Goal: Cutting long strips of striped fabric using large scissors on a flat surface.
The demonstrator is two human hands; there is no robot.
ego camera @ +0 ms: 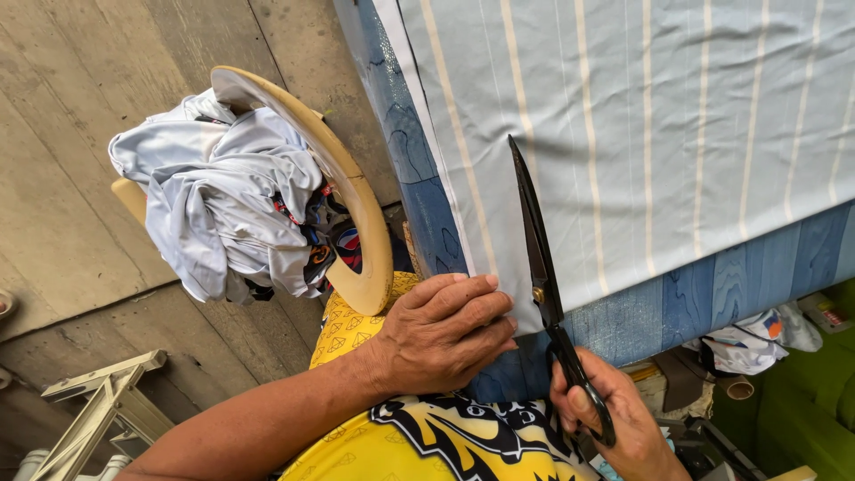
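Note:
A pale blue fabric (677,134) with cream stripes lies spread over a blue wood-patterned table (712,298). My left hand (445,331) presses flat on the fabric's near corner at the table edge. My right hand (610,414) grips the black handles of large dark scissors (537,258). The blades run along the fabric, pointing away from me, with the pivot at the cloth's near edge. The blades look nearly closed.
A wooden chair (352,191) stands to the left with a heap of light grey clothing (218,191) draped on it. A folding metal frame (102,414) lies at lower left on the concrete floor. Cloth scraps and a cardboard tube (739,385) sit under the table at right.

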